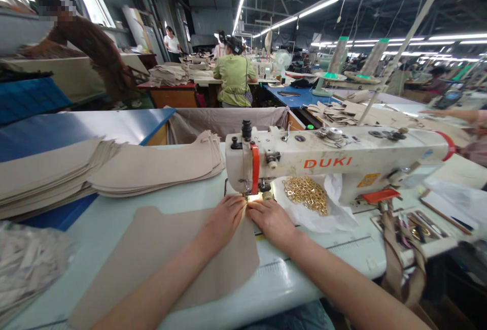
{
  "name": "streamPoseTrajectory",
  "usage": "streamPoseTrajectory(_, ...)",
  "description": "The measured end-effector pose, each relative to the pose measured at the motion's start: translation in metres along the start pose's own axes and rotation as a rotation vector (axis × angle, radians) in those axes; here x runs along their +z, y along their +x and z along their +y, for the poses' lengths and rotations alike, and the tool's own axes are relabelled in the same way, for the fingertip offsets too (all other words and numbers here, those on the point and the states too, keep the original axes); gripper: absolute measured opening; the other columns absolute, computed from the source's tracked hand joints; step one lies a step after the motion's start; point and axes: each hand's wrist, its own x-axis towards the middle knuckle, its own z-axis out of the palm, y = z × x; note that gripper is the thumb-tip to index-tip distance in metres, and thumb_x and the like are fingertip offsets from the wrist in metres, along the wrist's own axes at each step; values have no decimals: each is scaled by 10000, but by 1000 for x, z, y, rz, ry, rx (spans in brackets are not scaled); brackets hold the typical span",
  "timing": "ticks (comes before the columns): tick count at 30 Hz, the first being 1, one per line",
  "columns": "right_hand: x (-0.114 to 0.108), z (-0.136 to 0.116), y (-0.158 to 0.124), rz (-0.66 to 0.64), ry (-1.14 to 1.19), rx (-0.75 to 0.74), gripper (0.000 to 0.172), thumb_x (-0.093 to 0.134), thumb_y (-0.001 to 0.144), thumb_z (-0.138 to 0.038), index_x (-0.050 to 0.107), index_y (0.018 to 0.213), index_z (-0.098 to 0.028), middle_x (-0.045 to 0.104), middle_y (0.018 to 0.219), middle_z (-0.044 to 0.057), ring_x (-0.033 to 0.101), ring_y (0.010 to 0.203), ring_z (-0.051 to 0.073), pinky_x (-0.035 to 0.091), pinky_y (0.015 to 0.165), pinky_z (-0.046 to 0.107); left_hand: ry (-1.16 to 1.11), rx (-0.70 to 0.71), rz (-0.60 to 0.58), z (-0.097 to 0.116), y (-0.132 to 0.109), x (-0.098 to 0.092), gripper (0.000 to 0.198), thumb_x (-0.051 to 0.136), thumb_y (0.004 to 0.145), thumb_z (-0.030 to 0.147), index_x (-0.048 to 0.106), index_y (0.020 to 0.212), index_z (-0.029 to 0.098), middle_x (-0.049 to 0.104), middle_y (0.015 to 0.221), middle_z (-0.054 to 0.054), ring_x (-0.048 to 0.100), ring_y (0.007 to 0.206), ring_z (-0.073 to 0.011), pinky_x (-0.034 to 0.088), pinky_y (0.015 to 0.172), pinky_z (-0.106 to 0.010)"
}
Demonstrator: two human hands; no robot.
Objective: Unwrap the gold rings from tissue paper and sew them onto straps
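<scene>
Under the head of a white sewing machine (335, 155) lies one edge of a beige fabric panel (160, 249). My left hand (226, 217) rests on that panel just left of the needle, its fingers closed on the cloth edge. Close on the right side of the presser foot, my right hand (271, 221) has its fingertips pressed together at the same edge. The machine's lamp lights the spot between my fingertips. What exactly is pinched there is too small and covered to make out.
Stacks of cut beige panels (155, 167) lie at the left. Gold-coloured metal rings (306, 194) sit on white plastic behind the needle. A tool tray (416, 228) and hanging straps (393, 249) are at the right. A bag of scraps (30, 264) stands front left. Other people work beyond.
</scene>
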Motion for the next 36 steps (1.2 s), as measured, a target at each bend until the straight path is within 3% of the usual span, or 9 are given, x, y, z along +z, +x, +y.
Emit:
streamPoseTrajectory(4, 2, -1, -2, 45, -10, -14, 121, 611, 850, -181, 625, 960, -132, 665, 1081, 68, 590, 959, 210, 459, 824, 330, 59, 3, -34, 4, -1, -4, 248, 374, 923, 154, 619, 953, 137, 665, 942, -86, 592, 913, -203, 526, 837, -369)
streamPoseTrajectory(13, 6, 0, -3, 74, 22, -59, 119, 633, 836, -201, 635, 940, -141, 689, 1008, 54, 596, 942, 203, 457, 837, 322, 136, 2, -118, 5, -9, -7, 319, 311, 946, 175, 608, 1052, 132, 663, 1062, -97, 584, 1048, -192, 498, 924, -364)
streamPoseTrajectory(23, 0, -2, -1, 5, 42, -36, 106, 636, 832, -193, 645, 917, -130, 694, 981, 65, 596, 939, 209, 450, 821, 322, 268, 32, -210, 6, -8, -5, 342, 293, 931, 138, 603, 1076, 120, 655, 1113, -111, 567, 1116, -194, 464, 954, -319)
streamPoseTrajectory(36, 3, 0, 4, -23, 46, 17, 101, 580, 876, -194, 637, 941, -141, 690, 977, 59, 593, 947, 191, 427, 805, 300, 255, 70, -115, 2, -7, -1, 356, 277, 932, 154, 623, 1019, 136, 670, 1052, -111, 608, 1043, -206, 499, 903, -333)
